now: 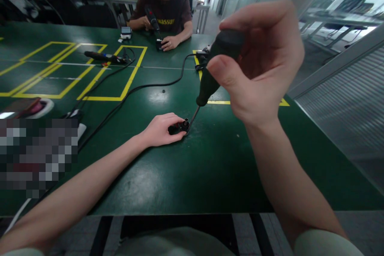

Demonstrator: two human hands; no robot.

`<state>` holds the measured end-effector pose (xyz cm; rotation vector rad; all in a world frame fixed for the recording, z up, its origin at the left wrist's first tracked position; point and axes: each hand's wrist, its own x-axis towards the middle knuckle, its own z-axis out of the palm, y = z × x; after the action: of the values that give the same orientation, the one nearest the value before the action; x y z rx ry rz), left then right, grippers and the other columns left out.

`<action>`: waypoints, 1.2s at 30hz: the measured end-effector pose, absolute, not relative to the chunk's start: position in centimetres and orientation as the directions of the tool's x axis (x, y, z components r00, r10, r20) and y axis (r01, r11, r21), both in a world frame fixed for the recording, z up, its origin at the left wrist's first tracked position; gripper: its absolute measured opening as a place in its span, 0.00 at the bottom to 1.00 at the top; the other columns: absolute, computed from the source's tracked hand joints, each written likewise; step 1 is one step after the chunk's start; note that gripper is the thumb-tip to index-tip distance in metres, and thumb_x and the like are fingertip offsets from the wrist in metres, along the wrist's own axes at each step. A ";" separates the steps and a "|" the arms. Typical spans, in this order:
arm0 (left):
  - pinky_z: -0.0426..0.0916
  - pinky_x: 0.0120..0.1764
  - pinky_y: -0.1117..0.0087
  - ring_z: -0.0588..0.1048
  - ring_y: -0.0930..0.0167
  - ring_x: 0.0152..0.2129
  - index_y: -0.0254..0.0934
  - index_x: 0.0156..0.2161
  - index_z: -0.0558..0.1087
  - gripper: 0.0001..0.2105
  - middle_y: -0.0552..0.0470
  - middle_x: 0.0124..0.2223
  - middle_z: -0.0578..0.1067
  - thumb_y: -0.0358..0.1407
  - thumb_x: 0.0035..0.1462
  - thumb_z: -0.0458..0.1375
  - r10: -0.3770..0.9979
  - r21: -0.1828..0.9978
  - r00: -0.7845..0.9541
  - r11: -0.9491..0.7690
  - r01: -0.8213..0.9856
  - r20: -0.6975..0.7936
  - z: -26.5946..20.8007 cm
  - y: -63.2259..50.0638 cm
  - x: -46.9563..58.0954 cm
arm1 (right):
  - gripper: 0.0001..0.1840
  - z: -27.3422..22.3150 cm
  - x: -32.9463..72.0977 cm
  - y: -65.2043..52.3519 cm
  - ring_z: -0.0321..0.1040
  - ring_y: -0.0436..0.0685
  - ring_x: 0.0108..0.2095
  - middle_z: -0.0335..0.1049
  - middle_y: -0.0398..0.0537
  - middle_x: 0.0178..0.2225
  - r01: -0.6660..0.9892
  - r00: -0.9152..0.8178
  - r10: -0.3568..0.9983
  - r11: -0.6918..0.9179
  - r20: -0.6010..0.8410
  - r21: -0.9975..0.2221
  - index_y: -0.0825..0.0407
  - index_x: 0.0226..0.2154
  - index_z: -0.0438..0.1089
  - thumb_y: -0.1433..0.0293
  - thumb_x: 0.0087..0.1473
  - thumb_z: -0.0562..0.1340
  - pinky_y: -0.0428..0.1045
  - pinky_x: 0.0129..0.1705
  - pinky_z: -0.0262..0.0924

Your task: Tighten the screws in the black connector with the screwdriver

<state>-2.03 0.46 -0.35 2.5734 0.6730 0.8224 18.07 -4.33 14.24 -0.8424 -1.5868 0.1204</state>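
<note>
My right hand [258, 60] is closed around the dark handle of a screwdriver [209, 84], which slants down and to the left. Its thin metal shaft reaches a small black part [182, 126] on the green table. Whether the tip sits in the part or just beside it, I cannot tell. My left hand [165, 129] grips that black part from the left, thumb and fingers on either side, and rests on the tabletop. A short round post stands up from the part; the rest of it is partly hidden by my fingers.
Across the green table [210, 184] a person [168, 12] holds a power screwdriver over a small black object. Another corded tool [105, 57] lies at the back left. A black cable [144, 87] curves over the table, and yellow tape [129, 80] marks rectangles. A spool [45, 108] lies left.
</note>
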 end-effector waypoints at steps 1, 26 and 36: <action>0.72 0.33 0.71 0.78 0.72 0.30 0.35 0.43 0.78 0.11 0.50 0.35 0.81 0.41 0.61 0.62 0.538 0.464 0.718 -0.822 0.330 0.441 -0.3 0.5 -2.0 | 0.30 14.3 18.2 -4.2 0.73 0.64 0.49 0.70 0.50 0.47 0.441 0.046 0.577 0.721 0.815 -0.535 0.44 0.43 0.70 0.39 0.52 0.69 0.51 0.37 0.73; 0.70 0.34 0.71 0.77 0.71 0.30 0.35 0.43 0.77 0.10 0.50 0.35 0.80 0.40 0.61 0.62 0.544 0.477 0.727 -0.813 0.333 0.419 -0.4 0.4 -1.9 | 0.11 14.7 16.6 -4.4 0.70 0.55 0.34 0.70 0.42 0.35 -0.329 -0.184 0.834 0.447 0.521 -0.832 0.46 0.46 0.70 0.61 0.62 0.62 0.50 0.40 0.70; 0.71 0.35 0.71 0.77 0.71 0.31 0.35 0.43 0.77 0.10 0.50 0.36 0.80 0.40 0.62 0.61 0.533 0.474 0.730 -0.820 0.320 0.428 -0.5 0.4 -1.9 | 0.26 14.6 14.7 -4.4 0.55 0.51 0.18 0.60 0.40 0.22 -0.420 -0.031 0.840 0.481 0.542 -0.770 0.47 0.27 0.66 0.44 0.66 0.58 0.48 0.21 0.51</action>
<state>-1.92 0.42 -0.49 2.5633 0.6587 0.7976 14.70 -4.39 14.63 -0.4371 -1.2221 1.0627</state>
